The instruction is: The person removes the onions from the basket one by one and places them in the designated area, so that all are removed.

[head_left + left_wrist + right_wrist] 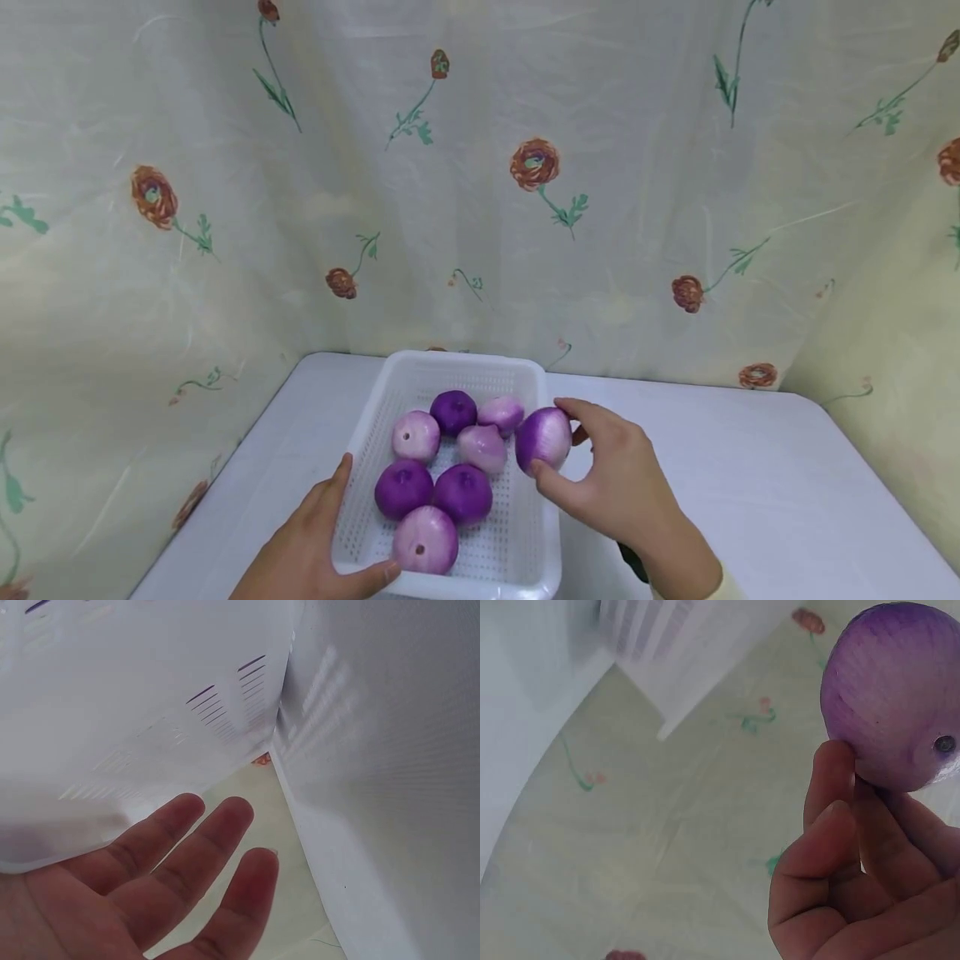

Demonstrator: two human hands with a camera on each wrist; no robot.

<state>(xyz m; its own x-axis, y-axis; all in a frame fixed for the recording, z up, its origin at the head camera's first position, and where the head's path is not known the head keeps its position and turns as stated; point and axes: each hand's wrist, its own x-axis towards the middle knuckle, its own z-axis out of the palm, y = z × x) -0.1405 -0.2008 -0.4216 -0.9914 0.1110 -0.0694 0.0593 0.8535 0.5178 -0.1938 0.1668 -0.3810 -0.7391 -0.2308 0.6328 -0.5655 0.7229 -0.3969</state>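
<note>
My right hand point(626, 471) pinches a purple-and-white onion point(544, 440) between thumb and fingertips, over the right rim of a white plastic basket point(551, 533). In the right wrist view, that onion point(892, 697) shows a small dark hole. My left hand point(315, 533) rests at the basket's near left corner, with its thumb by the front rim. In the left wrist view, its fingers point(199, 862) extend loosely beside the basket's slotted outer wall point(150, 697). Inside the basket lie dark purple onions point(463, 493) and paler pinkish ones point(425, 540), several in all.
The basket stands on a white table point(720, 475), its far rim close to the table's back edge. A pale curtain point(480, 192) printed with orange flowers hangs behind and on both sides.
</note>
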